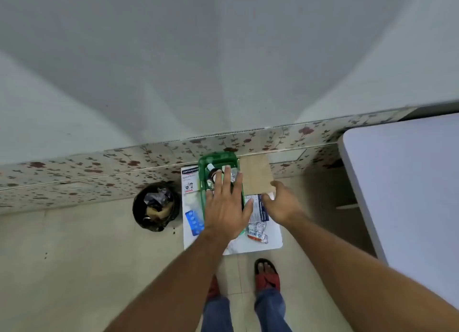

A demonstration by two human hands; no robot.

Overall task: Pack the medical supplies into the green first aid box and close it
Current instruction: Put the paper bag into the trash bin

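Note:
The green first aid box stands open on a small white table, with a bottle, a tape roll and foil packs inside. My left hand hovers flat over the box, fingers spread, holding nothing. My right hand reaches down beside the box, its fingers at a white and blue package; a grip cannot be made out. A white plaster box and a blue blister pack lie left of the green box. Clear sachets lie at the front right.
A brown cardboard sheet lies behind the right hand. A black bin with rubbish stands on the floor to the left. A large white table fills the right side. My feet in red sandals stand in front of the small table.

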